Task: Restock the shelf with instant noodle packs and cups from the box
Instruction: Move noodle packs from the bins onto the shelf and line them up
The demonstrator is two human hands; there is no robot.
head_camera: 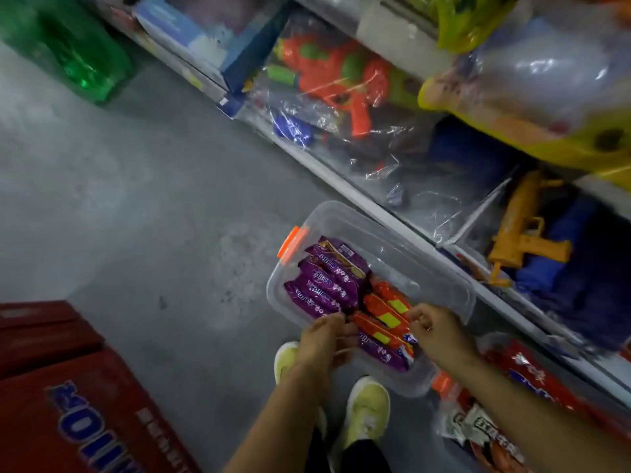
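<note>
Orange noodle pack [382, 322] between both hands' fingers [336, 320]

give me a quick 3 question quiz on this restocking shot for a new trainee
1. True or false: the clear plastic box sits on the floor beside the shelf.
2. Which pack colours lie in the box? A) purple and orange B) green and white C) blue only
3. Fill in: both hands reach into the near end of the box at the ____ packs.

Key
1. True; it stands by the person's yellow shoes.
2. A; purple packs on the left side, orange packs to their right.
3. Orange; the left hand and right hand have fingers curled at either end of them.
</note>
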